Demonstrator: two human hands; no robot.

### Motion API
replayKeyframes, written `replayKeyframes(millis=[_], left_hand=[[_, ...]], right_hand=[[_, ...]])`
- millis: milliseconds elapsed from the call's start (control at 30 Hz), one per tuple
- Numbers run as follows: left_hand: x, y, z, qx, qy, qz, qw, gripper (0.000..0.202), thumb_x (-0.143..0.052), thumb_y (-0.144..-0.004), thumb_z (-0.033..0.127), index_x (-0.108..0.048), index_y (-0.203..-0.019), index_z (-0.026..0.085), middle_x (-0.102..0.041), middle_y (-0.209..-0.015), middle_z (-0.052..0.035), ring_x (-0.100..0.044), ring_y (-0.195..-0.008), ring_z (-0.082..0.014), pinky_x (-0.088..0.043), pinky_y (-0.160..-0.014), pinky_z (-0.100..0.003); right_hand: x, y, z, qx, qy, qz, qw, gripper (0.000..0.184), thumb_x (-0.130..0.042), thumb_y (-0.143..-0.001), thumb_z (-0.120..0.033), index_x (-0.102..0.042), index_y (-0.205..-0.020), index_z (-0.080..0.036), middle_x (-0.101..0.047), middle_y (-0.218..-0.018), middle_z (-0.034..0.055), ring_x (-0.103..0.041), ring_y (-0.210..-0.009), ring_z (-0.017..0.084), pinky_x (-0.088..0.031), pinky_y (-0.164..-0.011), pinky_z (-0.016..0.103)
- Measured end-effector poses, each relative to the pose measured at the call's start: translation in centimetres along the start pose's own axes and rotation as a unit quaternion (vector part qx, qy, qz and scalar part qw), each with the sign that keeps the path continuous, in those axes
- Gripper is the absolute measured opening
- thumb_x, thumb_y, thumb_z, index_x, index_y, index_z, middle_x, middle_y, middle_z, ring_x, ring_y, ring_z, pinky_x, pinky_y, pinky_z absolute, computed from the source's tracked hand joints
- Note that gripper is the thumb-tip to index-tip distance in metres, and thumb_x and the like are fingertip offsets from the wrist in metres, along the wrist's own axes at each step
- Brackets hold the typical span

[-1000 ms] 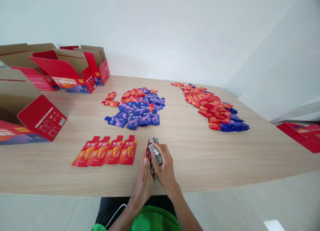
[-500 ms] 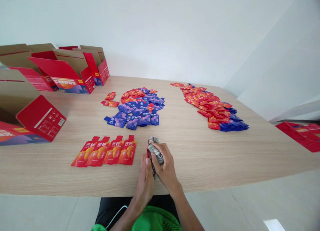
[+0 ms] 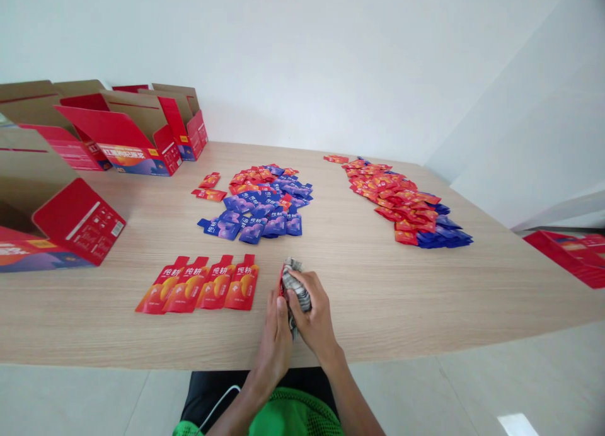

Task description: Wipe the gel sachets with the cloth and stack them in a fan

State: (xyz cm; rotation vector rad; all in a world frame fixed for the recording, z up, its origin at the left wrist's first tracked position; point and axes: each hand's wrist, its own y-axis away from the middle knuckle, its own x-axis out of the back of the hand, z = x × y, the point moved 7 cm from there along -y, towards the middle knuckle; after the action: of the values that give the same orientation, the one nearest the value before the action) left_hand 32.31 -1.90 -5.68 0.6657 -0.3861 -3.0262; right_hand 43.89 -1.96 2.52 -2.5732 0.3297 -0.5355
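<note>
Four red sachets [image 3: 198, 285] lie in a row on the counter [image 3: 368, 297], and two more red ones [image 3: 209, 188] sit apart near the middle pile [image 3: 265, 203]. There are two heaps of mixed red and blue sachets, middle and right [image 3: 406, 203], too many to count. About four open boxes [image 3: 127, 133] stand at left.

Very little differs from a second ago. The left hand [image 3: 278, 335] and right hand [image 3: 314, 319] sit a touch lower and nearer the front edge of the pale wooden desk [image 3: 378, 285] than at first, and the bundle of red and silver foil sachets [image 3: 293, 283] they clasp tilts slightly more to the right.
</note>
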Motion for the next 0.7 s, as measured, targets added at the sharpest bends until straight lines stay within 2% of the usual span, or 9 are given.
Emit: replayKeyframes(millis=[100, 233, 300, 367, 467, 533, 600, 700], left_hand=[[-0.2, -0.2, 0.2, -0.020, -0.028, 0.016, 0.999, 0.045, -0.072, -0.099, 0.052, -0.074, -0.132, 0.021, -0.062, -0.163, -0.0144, -0.021, -0.171, -0.0300, -0.016, -0.139, -0.045], [0.5, -2.1, 0.4, 0.024, 0.017, 0.024, 0.999, 0.042, -0.075, -0.097, 0.054, -0.077, -0.124, 0.022, -0.066, -0.159, -0.0120, -0.024, -0.171, -0.0292, -0.009, -0.140, -0.044], [0.8, -3.1, 0.4, 0.055, 0.040, 0.013, 0.998, 0.043, -0.076, -0.094, 0.056, -0.078, -0.118, 0.021, -0.072, -0.151, -0.0132, -0.035, -0.167, -0.0317, -0.013, -0.140, -0.045], [0.9, -3.6, 0.3, 0.081, 0.056, -0.009, 0.995, 0.045, -0.076, -0.091, 0.057, -0.080, -0.116, 0.019, -0.079, -0.140, -0.0146, -0.049, -0.158, -0.0347, -0.026, -0.137, -0.049], [0.8, -3.5, 0.0, 0.107, 0.073, -0.039, 0.991, 0.046, -0.077, -0.088, 0.049, -0.079, -0.124, 0.020, -0.083, -0.130, -0.0117, -0.066, -0.142, -0.0340, -0.047, -0.125, -0.046], [0.6, -3.2, -0.2, 0.118, 0.074, -0.048, 0.989, 0.053, -0.080, -0.082, 0.036, -0.076, -0.132, 0.023, -0.086, -0.120, -0.0077, -0.078, -0.121, -0.0307, -0.060, -0.107, -0.040], [0.4, -2.8, -0.2, 0.128, 0.069, -0.057, 0.988, 0.061, -0.082, -0.074, 0.027, -0.075, -0.134, 0.023, -0.087, -0.109, -0.0052, -0.082, -0.099, -0.0259, -0.063, -0.089, -0.033], [0.0, -2.1, 0.4, 0.143, 0.068, -0.088, 0.983, 0.056, -0.090, -0.070, 0.026, -0.079, -0.125, 0.020, -0.087, -0.109, -0.0072, -0.082, -0.095, -0.0250, -0.063, -0.083, -0.030]], right_hand=[[0.2, -0.2, 0.0, -0.002, 0.004, -0.007, 1.000, 0.031, -0.061, -0.107, -0.026, -0.072, -0.135, -0.026, -0.072, -0.118, 0.0093, -0.072, -0.110, 0.024, -0.062, -0.100, 0.041], [-0.3, 1.2, 0.0, -0.011, -0.018, -0.034, 0.999, 0.029, -0.063, -0.106, -0.028, -0.073, -0.134, -0.027, -0.073, -0.118, 0.0092, -0.073, -0.111, 0.025, -0.062, -0.099, 0.040], [-0.5, 1.8, 0.2, -0.022, -0.037, -0.036, 0.998, 0.028, -0.063, -0.107, -0.030, -0.073, -0.133, -0.027, -0.074, -0.116, 0.0085, -0.073, -0.109, 0.024, -0.062, -0.096, 0.037], [-0.5, 2.2, 0.8, -0.049, -0.054, -0.021, 0.997, 0.027, -0.064, -0.107, -0.034, -0.074, -0.131, -0.027, -0.075, -0.113, 0.0072, -0.074, -0.105, 0.023, -0.061, -0.093, 0.035], [-0.2, 2.3, 1.6, -0.090, -0.082, 0.008, 0.993, 0.027, -0.064, -0.108, -0.040, -0.074, -0.130, -0.027, -0.076, -0.115, 0.0063, -0.074, -0.107, 0.024, -0.060, -0.095, 0.034], [0.0, 2.3, 2.0, -0.109, -0.098, 0.026, 0.989, 0.029, -0.064, -0.108, -0.043, -0.074, -0.130, -0.027, -0.076, -0.118, 0.0063, -0.074, -0.112, 0.024, -0.060, -0.098, 0.034], [0.3, 2.4, 2.3, -0.123, -0.100, 0.047, 0.986, 0.031, -0.065, -0.107, -0.045, -0.074, -0.130, -0.026, -0.077, -0.122, 0.0068, -0.074, -0.115, 0.025, -0.059, -0.101, 0.035], [1.2, 2.5, 3.0, -0.138, -0.087, 0.080, 0.983, 0.035, -0.064, -0.107, -0.047, -0.073, -0.131, -0.024, -0.077, -0.126, 0.0087, -0.073, -0.119, 0.027, -0.058, -0.104, 0.039]])
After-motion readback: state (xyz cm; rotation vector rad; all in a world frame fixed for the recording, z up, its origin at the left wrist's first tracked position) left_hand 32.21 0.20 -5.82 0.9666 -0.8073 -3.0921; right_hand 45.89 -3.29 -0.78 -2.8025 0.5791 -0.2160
